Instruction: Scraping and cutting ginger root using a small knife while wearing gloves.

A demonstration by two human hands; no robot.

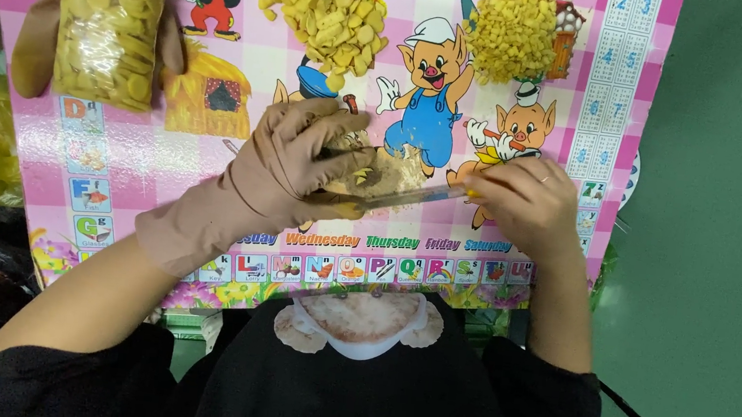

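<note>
- Left hand (296,166), in a brown glove: fingers clenched around a brownish, rough-skinned piece (373,173) with yellow flecks, held above the desk (111,172).
- Right hand (527,204), bare, one ring: fingers grasping the handle of a knife (410,196); its blade runs leftward to the piece, beneath the gloved fingers.
- Beyond the fingers: two loose heaps, one of yellow slices (330,5), one of small yellow cubes (510,32).
- Far left of the gloved fingers: one clear bag of yellow slices (109,21).
</note>
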